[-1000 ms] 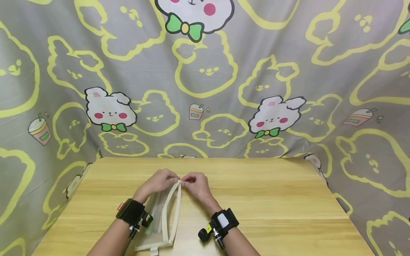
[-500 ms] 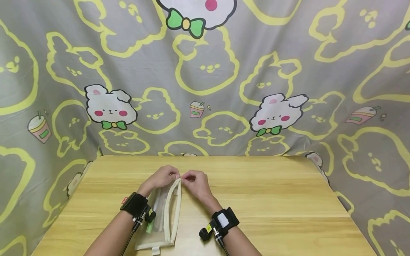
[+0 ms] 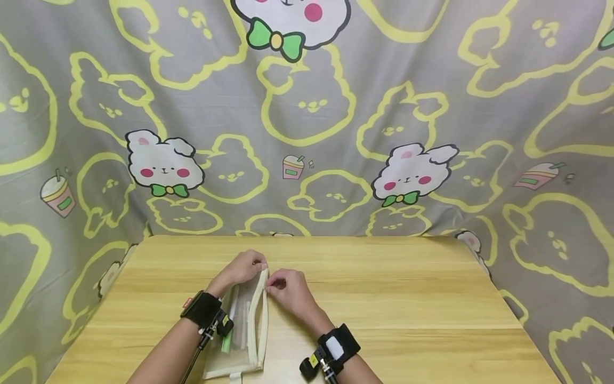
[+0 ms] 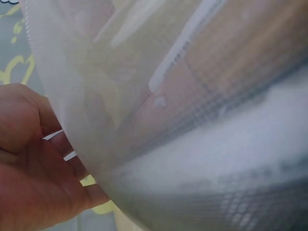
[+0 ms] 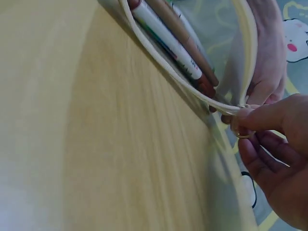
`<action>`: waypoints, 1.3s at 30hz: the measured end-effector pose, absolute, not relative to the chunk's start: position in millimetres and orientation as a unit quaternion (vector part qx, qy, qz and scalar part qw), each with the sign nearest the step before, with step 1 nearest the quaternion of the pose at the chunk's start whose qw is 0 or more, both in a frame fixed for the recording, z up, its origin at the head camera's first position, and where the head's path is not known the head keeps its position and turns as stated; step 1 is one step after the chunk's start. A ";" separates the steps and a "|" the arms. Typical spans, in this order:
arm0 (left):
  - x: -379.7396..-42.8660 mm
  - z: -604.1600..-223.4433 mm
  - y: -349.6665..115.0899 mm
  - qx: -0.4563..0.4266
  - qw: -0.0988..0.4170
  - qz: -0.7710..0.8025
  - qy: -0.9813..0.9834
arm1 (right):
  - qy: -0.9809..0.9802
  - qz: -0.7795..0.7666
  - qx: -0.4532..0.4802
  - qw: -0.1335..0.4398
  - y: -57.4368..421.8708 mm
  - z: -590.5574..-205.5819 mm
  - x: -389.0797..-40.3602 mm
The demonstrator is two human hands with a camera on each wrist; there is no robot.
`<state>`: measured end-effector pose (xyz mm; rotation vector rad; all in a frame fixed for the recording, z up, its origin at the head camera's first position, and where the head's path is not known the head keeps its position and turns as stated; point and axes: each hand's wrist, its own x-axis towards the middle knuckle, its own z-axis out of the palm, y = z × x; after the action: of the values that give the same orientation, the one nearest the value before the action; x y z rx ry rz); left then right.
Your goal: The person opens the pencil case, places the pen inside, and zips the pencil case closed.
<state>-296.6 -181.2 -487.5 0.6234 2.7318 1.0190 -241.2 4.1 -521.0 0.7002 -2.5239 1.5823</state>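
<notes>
From the head view, my pouch (image 3: 244,330) lies on the tabletop (image 3: 408,298) near its front edge, left of the middle, running from that edge toward the back. Bare wood spreads wide to the right and behind my hands, and a narrower strip lies between the pouch and the left edge. My left hand (image 3: 242,268) grips the pouch's far end with curled fingers; my right hand (image 3: 288,290) pinches the zipper pull (image 3: 267,286) just beside it. Since half a second ago my right hand has slid a little toward me along the zipper, and my left has hardly moved. Both wrists sit low, forearms coming in from the front edge.

At my left wrist, mesh (image 4: 192,120) of the pouch fills nearly everything, blurred, with my left hand (image 4: 33,168) curled at its edge.

At my right wrist, thumb and forefinger of my right hand (image 5: 269,144) pinch the pull (image 5: 243,130) where the two zipper sides meet. Pens (image 5: 168,43) lie inside the open pouch, with bare tabletop (image 5: 96,144) alongside.
</notes>
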 end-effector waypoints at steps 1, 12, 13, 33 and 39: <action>-296.7 -487.6 -180.9 0.206 0.081 0.343 0.913 | -0.823 0.517 0.233 0.032 5.2 -519.7 -238.4; -291.4 -486.3 -172.0 0.198 0.093 0.358 0.908 | -0.809 0.508 0.288 -0.073 14.5 -506.6 -194.6; -290.7 -486.5 -171.8 0.198 0.095 0.358 0.908 | -0.810 0.501 0.298 -0.074 14.9 -505.6 -189.2; -286.1 -490.1 -164.2 0.206 0.093 0.351 0.909 | -0.797 0.409 0.428 -0.122 20.3 -489.7 -129.6; -286.4 -485.9 -159.8 0.209 0.080 0.343 0.912 | -0.803 0.395 0.436 -0.095 25.6 -487.5 -129.5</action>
<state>-286.4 -159.8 -485.9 0.6244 2.7290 1.0266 -129.5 25.6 -487.5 1.4579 -2.6882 1.3238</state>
